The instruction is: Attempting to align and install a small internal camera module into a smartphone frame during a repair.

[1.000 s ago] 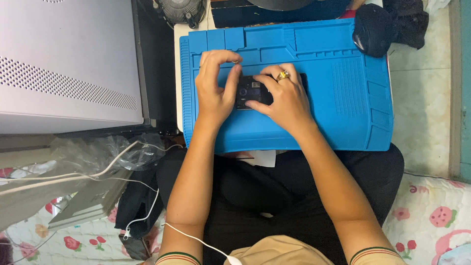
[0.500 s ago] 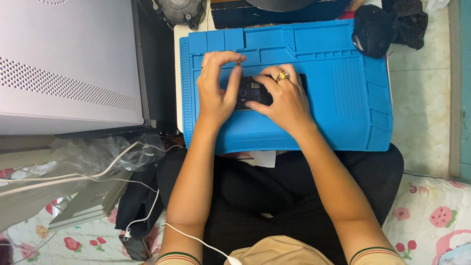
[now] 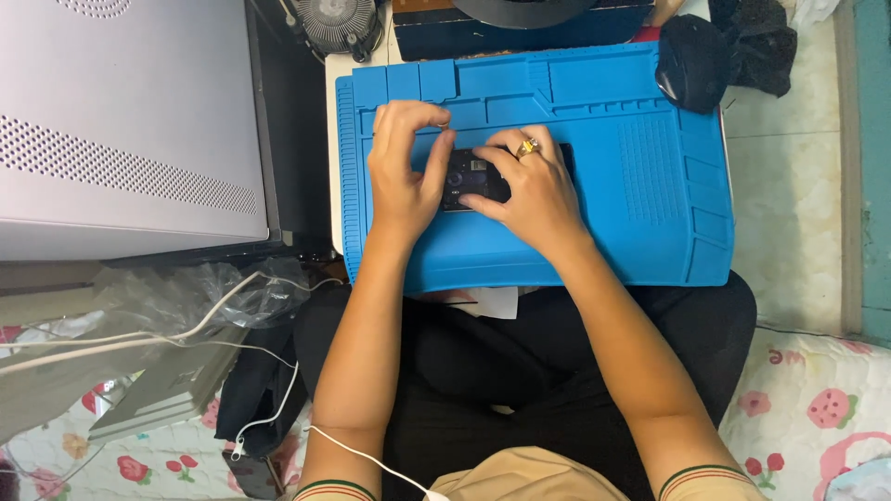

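From my seat I see both hands working a small dark device (image 3: pixel 475 178), flat and phone-like, lying near the middle of the blue work mat (image 3: pixel 631 232) on the surface. My left hand (image 3: pixel 404 176) arches over its left end, thumb laid along the near edge and the other fingers (image 3: pixel 408 116) curled down, tips bunched close together past the far side; whether they pinch a small part there I cannot tell, since the knuckles hide it. My right hand (image 3: pixel 534 190), with a ring on one finger, lies flat over the right half, fingers pressed together and bearing down. The risk I judge greatest is a slip: the device is pinned by pressure alone, so an uneven push could skate it across the mat toward the open near edge above my lap. Too much force could crack or flex it. Anything tiny lifted free might bounce off the mat into the clutter beside the grey computer case (image 3: pixel 130 121) and white cable (image 3: pixel 186 334).
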